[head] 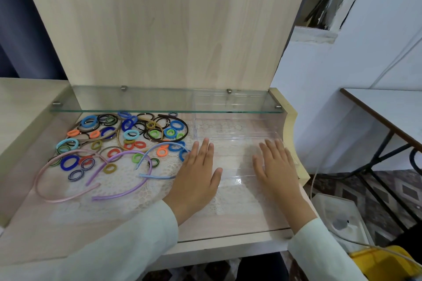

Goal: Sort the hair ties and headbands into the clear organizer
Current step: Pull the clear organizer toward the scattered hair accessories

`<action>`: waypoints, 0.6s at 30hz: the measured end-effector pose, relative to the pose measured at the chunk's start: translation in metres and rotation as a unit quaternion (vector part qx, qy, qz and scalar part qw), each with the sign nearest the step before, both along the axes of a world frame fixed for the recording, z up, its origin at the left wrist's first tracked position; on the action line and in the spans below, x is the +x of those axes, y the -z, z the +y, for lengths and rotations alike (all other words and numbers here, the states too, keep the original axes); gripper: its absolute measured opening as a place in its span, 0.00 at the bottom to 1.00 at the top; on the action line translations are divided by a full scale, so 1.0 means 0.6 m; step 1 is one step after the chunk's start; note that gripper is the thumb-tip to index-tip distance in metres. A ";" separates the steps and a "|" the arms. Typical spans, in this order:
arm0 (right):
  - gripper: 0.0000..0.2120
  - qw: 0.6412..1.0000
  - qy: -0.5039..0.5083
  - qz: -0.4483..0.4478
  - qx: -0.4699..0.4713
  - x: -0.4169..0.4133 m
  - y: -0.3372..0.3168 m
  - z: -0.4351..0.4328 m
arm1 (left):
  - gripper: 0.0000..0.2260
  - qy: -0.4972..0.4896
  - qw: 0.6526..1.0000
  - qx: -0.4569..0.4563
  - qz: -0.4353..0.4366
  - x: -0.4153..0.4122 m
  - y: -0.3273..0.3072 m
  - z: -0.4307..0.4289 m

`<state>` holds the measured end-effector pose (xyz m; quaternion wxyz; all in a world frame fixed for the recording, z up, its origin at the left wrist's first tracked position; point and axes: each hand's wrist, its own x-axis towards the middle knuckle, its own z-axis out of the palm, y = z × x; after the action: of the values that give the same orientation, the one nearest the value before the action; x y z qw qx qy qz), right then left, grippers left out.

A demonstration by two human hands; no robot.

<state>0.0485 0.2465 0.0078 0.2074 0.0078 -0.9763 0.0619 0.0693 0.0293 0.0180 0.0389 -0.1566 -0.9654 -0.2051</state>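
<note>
"Both hands down flat: which step is this?"

"The very start, I'd judge. My left hand (pixel 198 173) and my right hand (pixel 277 166) lie palm-down, fingers straight and a little spread, pinching nothing. I see no tie or band yet inside the clear plastic organizer (pixel 237 122)."

"Where is that organizer from your hands?"

"Right under and between them. My right hand rests over its near right part. My left sits at its near left corner, thumb reaching across the rim. Whether the palms press on the plastic or hover just above it, I cannot tell."

"And the things to sort?"

"All off to the left of my left hand. The heap of coloured elastic hair ties (pixel 127 134) lies left of its fingertips and beyond them, on the white lace mat (pixel 157 191). The light blue satin headband (pixel 157 176) ends just beside that hand's outer edge. The purple satin headband (pixel 123 193) and the pink satin headband (pixel 37 179) lie farther left."

"Next move?"

"Probably lift the left hand, swing it left and pinch one item. The blue band is nearest. Bands and ties overlap, so I'd need to take one cleanly without dragging its neighbours."
</note>
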 end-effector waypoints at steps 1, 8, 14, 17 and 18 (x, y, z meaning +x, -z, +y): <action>0.32 1.000 -0.001 -0.008 0.004 0.000 0.003 -0.005 | 0.29 0.002 1.000 -0.010 0.005 -0.001 0.003 0.002; 0.33 1.000 0.001 -0.022 0.009 0.000 0.024 -0.011 | 0.38 0.016 0.998 -0.060 0.016 -0.013 0.021 0.003; 0.31 1.000 -0.008 -0.015 0.004 -0.009 0.023 -0.008 | 0.39 0.012 0.997 -0.076 0.014 -0.026 0.020 0.004; 0.30 1.000 -0.009 -0.011 0.007 -0.011 0.023 -0.009 | 0.40 0.012 0.996 -0.083 0.014 -0.028 0.022 0.005; 0.30 1.000 -0.010 -0.012 0.008 -0.013 0.023 -0.008 | 0.40 0.012 0.996 -0.082 0.013 -0.029 0.023 0.005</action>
<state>0.0409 0.2416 -0.0060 0.1953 0.0185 -0.9790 0.0560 0.0521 0.0325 0.0043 0.0364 -0.1734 -0.9764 -0.1233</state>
